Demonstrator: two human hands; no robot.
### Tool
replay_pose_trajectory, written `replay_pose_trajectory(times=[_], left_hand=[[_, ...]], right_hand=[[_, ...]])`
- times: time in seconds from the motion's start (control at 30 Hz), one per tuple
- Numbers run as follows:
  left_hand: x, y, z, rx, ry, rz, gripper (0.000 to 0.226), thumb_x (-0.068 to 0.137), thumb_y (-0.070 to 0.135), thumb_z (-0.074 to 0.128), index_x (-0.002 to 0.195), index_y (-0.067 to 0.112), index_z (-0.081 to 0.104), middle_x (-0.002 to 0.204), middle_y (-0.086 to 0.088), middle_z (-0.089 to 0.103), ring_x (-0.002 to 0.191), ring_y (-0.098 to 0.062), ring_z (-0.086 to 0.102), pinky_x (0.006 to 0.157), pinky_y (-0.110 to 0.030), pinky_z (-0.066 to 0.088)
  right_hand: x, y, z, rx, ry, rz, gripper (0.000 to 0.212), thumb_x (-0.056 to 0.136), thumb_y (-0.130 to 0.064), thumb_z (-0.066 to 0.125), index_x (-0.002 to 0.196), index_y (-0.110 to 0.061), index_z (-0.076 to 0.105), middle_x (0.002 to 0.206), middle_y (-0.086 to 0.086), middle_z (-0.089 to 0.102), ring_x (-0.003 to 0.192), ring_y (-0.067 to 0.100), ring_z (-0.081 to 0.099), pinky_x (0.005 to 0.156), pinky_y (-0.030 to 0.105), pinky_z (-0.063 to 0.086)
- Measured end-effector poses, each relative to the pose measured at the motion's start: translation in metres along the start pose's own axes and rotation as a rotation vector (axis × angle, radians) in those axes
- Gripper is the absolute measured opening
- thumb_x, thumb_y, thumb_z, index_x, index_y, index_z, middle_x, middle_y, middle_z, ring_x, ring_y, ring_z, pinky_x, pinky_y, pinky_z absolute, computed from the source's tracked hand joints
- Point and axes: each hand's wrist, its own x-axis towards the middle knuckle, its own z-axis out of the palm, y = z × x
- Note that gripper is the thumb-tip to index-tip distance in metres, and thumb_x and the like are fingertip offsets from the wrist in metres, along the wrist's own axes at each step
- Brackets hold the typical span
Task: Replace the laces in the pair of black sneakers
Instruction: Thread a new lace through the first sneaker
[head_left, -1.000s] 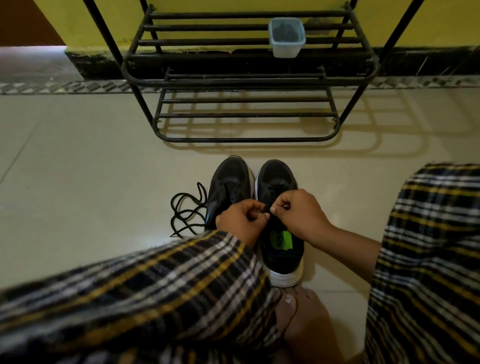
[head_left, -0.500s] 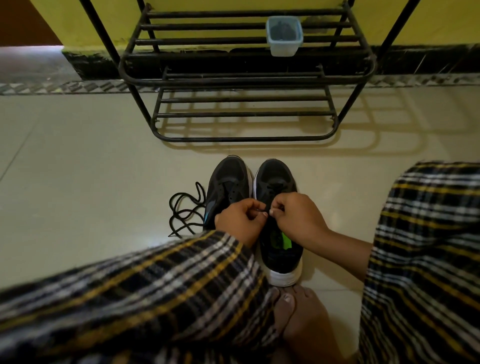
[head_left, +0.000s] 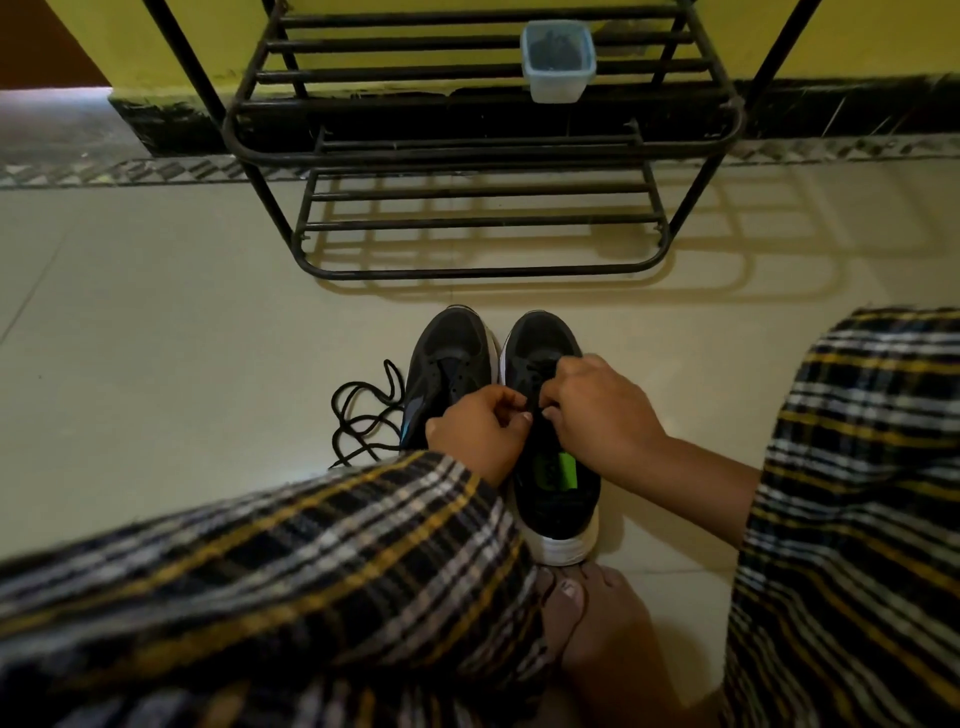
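We judge the lace (head_left: 535, 410) to be the fussy part here: light, limp and thin, it will flop wherever we let go, so it wants pinching close to its tip, where the stiffer end can be steered through an eyelet. Farther back it would only buckle. The shoes should be light too, with a soft upper and a firmer sole, and steady enough on the floor (head_left: 156, 322) to stay put while we pull.

Our left hand (head_left: 475, 431) has its fingers curled in, thumb against fingertips, apparently pinching the lace; our right hand (head_left: 597, 410) is curled the same way just across from it, its fingertips down on the lacing. The lace itself is black on black and mostly hidden between our fingers, so we cannot tell exactly how it runs.

Under both hands sits the right shoe (head_left: 550, 499), black with a white sole and a bright green label inside, behind our knuckles. The left shoe (head_left: 449, 364) lies just to the left of our left hand, touching its partner or nearly so, its eyelets looking bare. A loose lace (head_left: 363, 415) lies tangled on the floor beyond that shoe, further left. Well ahead of our hands stands a shoe rack (head_left: 467, 228) with a small plastic tub (head_left: 558, 62) on it.
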Motion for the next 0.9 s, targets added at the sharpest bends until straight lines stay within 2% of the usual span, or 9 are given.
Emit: replay_pose_trajectory(times=[0.1, 0.2, 0.3, 0.43, 0.53, 0.6, 0.67, 0.77, 0.9], left_hand=[[0.0, -0.002, 0.001, 0.0, 0.013, 0.006, 0.015, 0.092, 0.028, 0.056, 0.102, 0.028, 0.067, 0.101, 0.006, 0.07, 0.099, -0.016, 0.063, 0.099, -0.045, 0.042], [0.004, -0.005, 0.0, -0.027, 0.026, -0.003, 0.014, 0.092, 0.027, 0.055, 0.095, 0.029, 0.07, 0.095, 0.003, 0.071, 0.097, -0.019, 0.063, 0.098, -0.045, 0.043], [0.006, -0.007, 0.001, -0.042, 0.033, -0.008, 0.014, 0.091, 0.027, 0.057, 0.094, 0.027, 0.071, 0.092, 0.001, 0.072, 0.095, -0.021, 0.064, 0.096, -0.045, 0.044], [0.006, -0.009, 0.002, -0.049, 0.035, -0.005, 0.014, 0.09, 0.027, 0.059, 0.095, 0.026, 0.072, 0.09, 0.002, 0.072, 0.093, -0.02, 0.065, 0.096, -0.045, 0.045], [0.005, -0.008, 0.001, -0.047, 0.041, 0.003, 0.014, 0.091, 0.028, 0.058, 0.096, 0.025, 0.071, 0.091, 0.002, 0.072, 0.092, -0.019, 0.065, 0.095, -0.045, 0.045], [0.005, -0.009, -0.001, -0.045, 0.047, 0.014, 0.014, 0.091, 0.031, 0.058, 0.094, 0.026, 0.07, 0.089, 0.002, 0.071, 0.09, -0.018, 0.065, 0.094, -0.045, 0.046], [0.006, -0.009, -0.002, -0.043, 0.054, 0.022, 0.012, 0.09, 0.033, 0.059, 0.089, 0.026, 0.069, 0.085, 0.002, 0.071, 0.086, -0.018, 0.065, 0.092, -0.045, 0.047], [0.009, -0.008, -0.002, -0.037, 0.051, 0.033, 0.012, 0.088, 0.035, 0.061, 0.084, 0.026, 0.068, 0.08, 0.004, 0.069, 0.082, -0.018, 0.064, 0.089, -0.047, 0.048], [0.011, -0.007, -0.001, -0.044, 0.027, 0.033, 0.015, 0.087, 0.037, 0.06, 0.082, 0.024, 0.067, 0.078, 0.004, 0.069, 0.082, -0.02, 0.064, 0.09, -0.049, 0.047]], right_hand=[[0.008, 0.009, 0.003, 0.12, -0.034, 0.031, 0.023, 0.096, -0.027, 0.049, 0.111, -0.02, 0.066, 0.117, 0.002, 0.052, 0.113, 0.02, 0.042, 0.07, 0.016, 0.017], [0.008, 0.009, 0.007, 0.252, -0.036, 0.073, 0.02, 0.094, -0.025, 0.054, 0.104, -0.016, 0.069, 0.112, 0.001, 0.056, 0.114, 0.018, 0.042, 0.074, 0.014, 0.019], [0.002, 0.002, 0.01, 0.309, 0.017, 0.142, 0.014, 0.092, -0.021, 0.057, 0.093, -0.016, 0.07, 0.1, -0.001, 0.056, 0.11, 0.02, 0.044, 0.088, 0.023, 0.031], [-0.001, -0.002, 0.015, 0.445, 0.062, 0.183, 0.012, 0.087, -0.018, 0.062, 0.078, -0.015, 0.07, 0.073, -0.014, 0.046, 0.097, 0.02, 0.053, 0.092, 0.032, 0.038], [-0.001, -0.002, 0.016, 0.522, 0.082, 0.198, 0.013, 0.086, -0.012, 0.062, 0.079, -0.006, 0.071, 0.066, -0.018, 0.043, 0.081, 0.011, 0.05, 0.097, 0.032, 0.038], [0.0, -0.003, 0.018, 0.534, 0.1, 0.2, 0.011, 0.086, -0.012, 0.063, 0.08, -0.007, 0.071, 0.068, -0.017, 0.043, 0.084, 0.014, 0.052, 0.094, 0.031, 0.038], [0.0, -0.004, 0.018, 0.503, 0.107, 0.208, 0.01, 0.087, -0.016, 0.063, 0.083, -0.011, 0.071, 0.074, -0.011, 0.048, 0.095, 0.022, 0.054, 0.088, 0.029, 0.037], [-0.003, -0.005, 0.015, 0.349, 0.065, 0.182, 0.017, 0.091, -0.025, 0.059, 0.1, -0.015, 0.069, 0.101, 0.001, 0.057, 0.109, 0.024, 0.046, 0.08, 0.026, 0.026], [-0.013, 0.002, 0.017, 0.267, 0.04, 0.091, 0.031, 0.092, -0.031, 0.055, 0.12, -0.018, 0.06, 0.116, 0.003, 0.052, 0.115, 0.024, 0.04, 0.094, 0.035, 0.037]])
